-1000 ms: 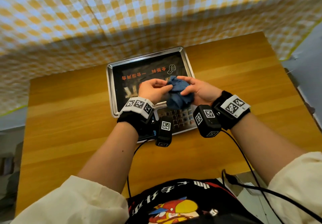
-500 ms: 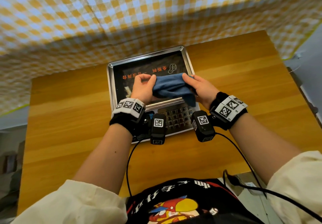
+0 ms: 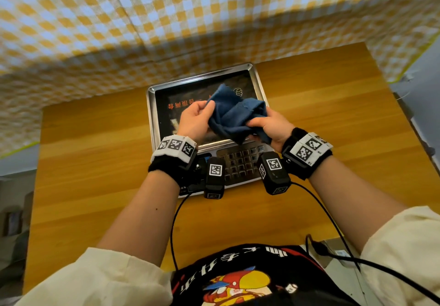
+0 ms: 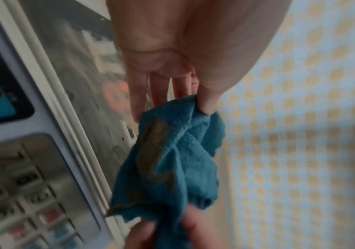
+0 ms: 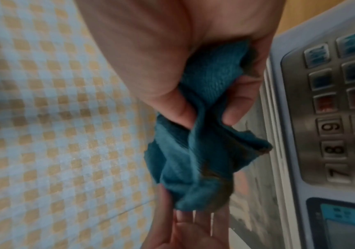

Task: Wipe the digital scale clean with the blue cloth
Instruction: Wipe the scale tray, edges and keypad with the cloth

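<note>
Both hands are holding the blue cloth (image 3: 234,117) up in the air, over the shiny tray of the digital scale (image 3: 152,105). The left hand (image 3: 194,121) is pinching one end of the cloth between its thumb and fingers. In the left wrist view the thumb is pressing down into the cloth and the other fingers (image 4: 138,94) are lying fairly straight behind it. The right hand (image 3: 271,126) is gripping the other end, with its thumb and fingers curled around a bunch of the cloth. The right wrist view shows that too: the cloth is squeezed between the thumb and a fingertip (image 5: 234,109).

Half a second ago the cloth was pulled out flat and wide between the two hands, low over the tray. Now it is scrunched up into a loose, twisted lump, and one corner is sticking up toward the far side of the tray. The hands have come closer together. One second ago the cloth was also bunched up, but in a smaller ball and closer to the buttons (image 3: 240,162).

The scale is sitting on the wooden table (image 3: 95,162), in the same spot as before. Behind the table a yellow and white checked cloth (image 3: 166,20) is hanging. A brown dirty patch (image 4: 153,144) shows on the blue cloth in the left wrist view.
</note>
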